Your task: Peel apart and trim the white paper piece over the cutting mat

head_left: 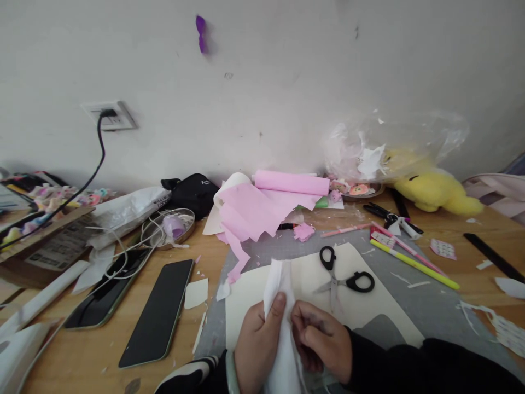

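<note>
My left hand point(256, 342) and my right hand point(322, 339) sit close together at the bottom middle, both pinching a folded strip of white paper point(278, 290) that stands up between them. My left thumb presses on the paper's front. Below the hands lies a cream sheet point(369, 301) on a grey cutting mat point(435, 298). Black-handled scissors point(342, 276) rest on the cream sheet just beyond my right hand, untouched.
Two phones point(158, 314) lie at the left with white cables. Pink paper rolls point(287, 186) stand at the back, with a yellow plush toy point(435, 189) and plastic bag to the right. Pens point(414, 262), a black ruler point(492, 256) and paper scraps lie around the mat.
</note>
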`<move>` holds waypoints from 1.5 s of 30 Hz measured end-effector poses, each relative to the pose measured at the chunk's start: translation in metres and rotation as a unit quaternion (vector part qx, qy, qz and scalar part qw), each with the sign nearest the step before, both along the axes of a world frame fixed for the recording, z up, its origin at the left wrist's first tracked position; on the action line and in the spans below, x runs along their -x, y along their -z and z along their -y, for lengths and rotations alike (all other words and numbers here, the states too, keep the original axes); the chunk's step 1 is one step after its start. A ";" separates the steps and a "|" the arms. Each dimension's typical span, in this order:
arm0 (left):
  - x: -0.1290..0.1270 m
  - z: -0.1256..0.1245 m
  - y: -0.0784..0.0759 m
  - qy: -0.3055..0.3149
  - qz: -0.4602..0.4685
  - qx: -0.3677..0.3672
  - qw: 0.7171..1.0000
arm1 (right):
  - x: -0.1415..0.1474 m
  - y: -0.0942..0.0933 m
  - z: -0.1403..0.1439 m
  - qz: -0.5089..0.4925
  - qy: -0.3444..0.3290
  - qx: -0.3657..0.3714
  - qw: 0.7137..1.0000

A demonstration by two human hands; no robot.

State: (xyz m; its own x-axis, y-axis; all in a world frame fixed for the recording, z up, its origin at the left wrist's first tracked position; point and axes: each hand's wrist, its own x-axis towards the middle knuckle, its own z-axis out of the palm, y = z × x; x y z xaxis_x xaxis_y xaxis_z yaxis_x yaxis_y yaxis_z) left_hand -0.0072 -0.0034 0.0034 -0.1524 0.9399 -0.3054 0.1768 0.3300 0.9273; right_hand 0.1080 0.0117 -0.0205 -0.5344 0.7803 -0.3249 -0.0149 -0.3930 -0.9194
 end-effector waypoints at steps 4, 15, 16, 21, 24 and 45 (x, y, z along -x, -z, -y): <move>-0.001 -0.001 0.003 0.049 0.036 -0.008 0.998 | 0.001 -0.005 -0.003 0.020 0.005 -0.015 1.000; -0.001 -0.001 0.011 0.096 0.074 -0.027 0.992 | 0.001 -0.003 -0.003 0.084 0.030 -0.006 0.996; -0.001 0.000 0.011 0.087 0.069 -0.029 0.993 | 0.001 -0.002 -0.003 0.079 0.030 0.000 0.996; 0.000 0.001 0.008 0.033 0.033 -0.055 0.997 | 0.000 0.001 -0.003 0.060 0.018 0.014 0.998; 0.002 -0.001 0.003 -0.022 -0.001 -0.055 0.998 | -0.001 0.002 -0.003 0.038 0.004 0.003 0.999; -0.003 0.000 0.009 0.098 0.040 -0.033 0.994 | 0.000 -0.002 -0.005 0.059 0.019 0.003 0.998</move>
State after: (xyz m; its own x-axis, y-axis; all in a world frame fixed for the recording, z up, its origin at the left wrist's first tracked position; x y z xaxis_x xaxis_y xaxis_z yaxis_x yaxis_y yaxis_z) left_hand -0.0047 -0.0031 -0.0061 0.0574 0.9674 -0.2465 0.1561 0.2351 0.9593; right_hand 0.1085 0.0163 -0.0185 -0.4621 0.7971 -0.3888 0.0774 -0.4004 -0.9130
